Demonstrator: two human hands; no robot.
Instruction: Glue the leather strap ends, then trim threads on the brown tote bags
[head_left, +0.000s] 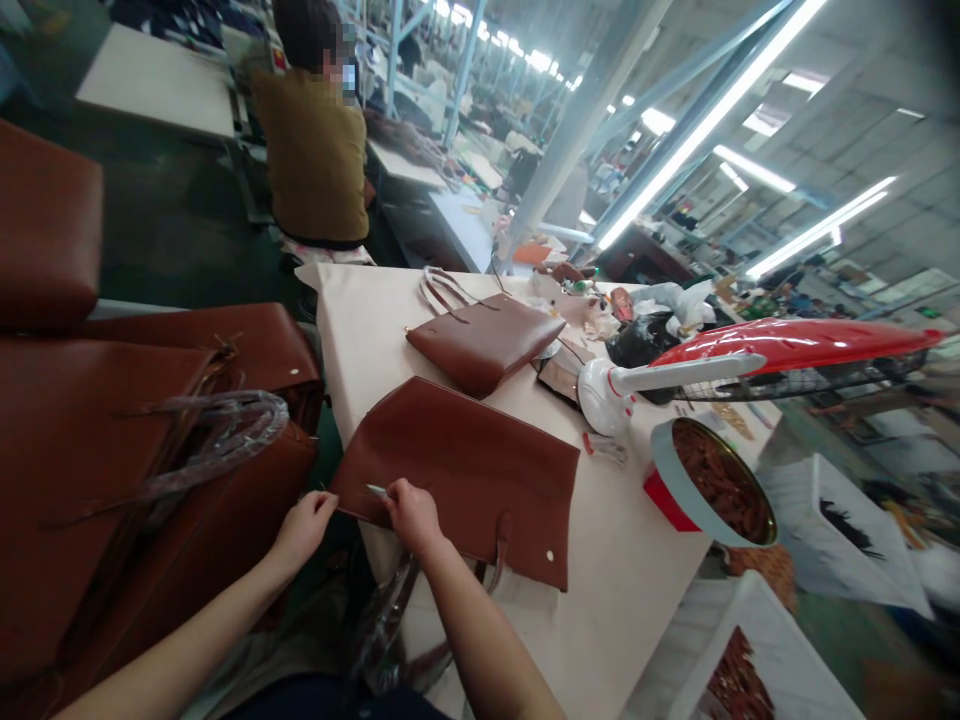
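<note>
A brown leather handbag (465,470) lies flat on the pale table in front of me, its handles hanging toward my lap. My left hand (306,532) pinches the bag's left corner, fingers closed on the edge. Closed round a thin, pale, pen-like tool (376,490), my right hand (415,517) rests over the bag's near side. The tool's tip points left, toward the bag's edge. Most of its length is hidden in my fingers, so its exact kind does not show. One handle (503,540) is visible right of my right wrist.
A second brown handbag (487,340) lies farther back on the table (615,560). To the right stand a red-and-white fan (675,375) and a round tin (667,470) of brown pieces. Stacked brown bags (112,420) fill the left. A seated person (311,160) is beyond the table.
</note>
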